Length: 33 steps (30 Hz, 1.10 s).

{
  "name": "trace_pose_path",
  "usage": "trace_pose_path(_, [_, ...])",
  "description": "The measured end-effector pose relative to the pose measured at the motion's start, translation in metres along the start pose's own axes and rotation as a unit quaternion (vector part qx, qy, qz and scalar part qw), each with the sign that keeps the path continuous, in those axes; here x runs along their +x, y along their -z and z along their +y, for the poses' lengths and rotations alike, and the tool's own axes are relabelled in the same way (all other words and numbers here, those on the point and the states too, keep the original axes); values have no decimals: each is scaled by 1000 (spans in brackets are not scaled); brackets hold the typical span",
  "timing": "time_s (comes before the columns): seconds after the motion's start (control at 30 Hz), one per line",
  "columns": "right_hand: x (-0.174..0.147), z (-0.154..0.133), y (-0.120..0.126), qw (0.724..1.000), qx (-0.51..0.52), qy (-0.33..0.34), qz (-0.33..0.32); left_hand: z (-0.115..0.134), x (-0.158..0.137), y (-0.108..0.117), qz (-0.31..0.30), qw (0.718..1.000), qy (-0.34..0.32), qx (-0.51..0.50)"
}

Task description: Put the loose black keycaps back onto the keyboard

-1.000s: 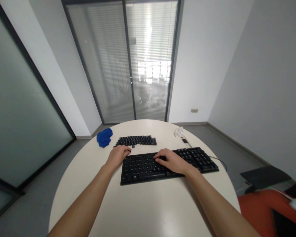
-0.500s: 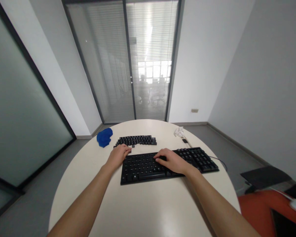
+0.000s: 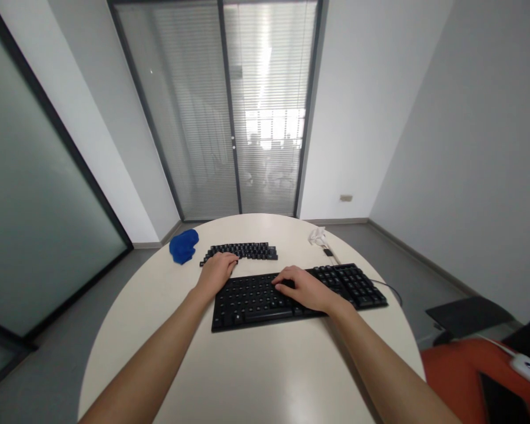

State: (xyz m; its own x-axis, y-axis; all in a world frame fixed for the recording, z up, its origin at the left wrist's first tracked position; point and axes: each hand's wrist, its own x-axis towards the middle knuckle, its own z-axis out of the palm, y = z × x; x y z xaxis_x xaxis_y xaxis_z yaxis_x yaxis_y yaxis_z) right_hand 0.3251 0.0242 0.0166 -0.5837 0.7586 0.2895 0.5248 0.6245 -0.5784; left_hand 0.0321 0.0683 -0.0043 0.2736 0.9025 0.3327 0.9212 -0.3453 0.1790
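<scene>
A black keyboard [image 3: 247, 303] lies at a slight tilt on the round table; many keys are off its left and middle parts, while the right end and the space bar row still carry caps. Behind it, loose black keycaps [image 3: 256, 250] stand in staggered rows. My left hand [image 3: 217, 274] reaches past the keyboard's upper left corner, fingers drawn together at the front of these rows, with a small dark keycap [image 3: 237, 262] at the fingertips, partly hidden. On the middle of the keyboard rests my right hand [image 3: 307, 288], thumb and forefinger apart, nothing visible between them.
A crumpled blue cloth [image 3: 184, 246] lies at the table's left. To the right are a white crumpled item [image 3: 318, 236] and a small tool with a black part [image 3: 327, 252]. The keyboard's cable [image 3: 391, 287] runs over the right edge. An orange chair [image 3: 457, 368] stands at lower right.
My left hand has moved slightly up and forward, its fingertips now at the loose keycap before the rows. My right hand stays on the keyboard. The whole view has shifted slightly.
</scene>
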Motion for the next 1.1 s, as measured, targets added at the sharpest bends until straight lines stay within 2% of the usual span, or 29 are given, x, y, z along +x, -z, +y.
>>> trace_pose_path(0.33, [0,0,0,1000,1,-2,2,2,9,-2,-33,999,7,23])
trace_pose_path(0.83, [0,1,0,1000,3,-11,-4,8,6,0,-47,999,8,8])
trace_pose_path(1.1, [1,-2,1,1000,4,-11,-4,2,-5,18,-29,998,60,-17])
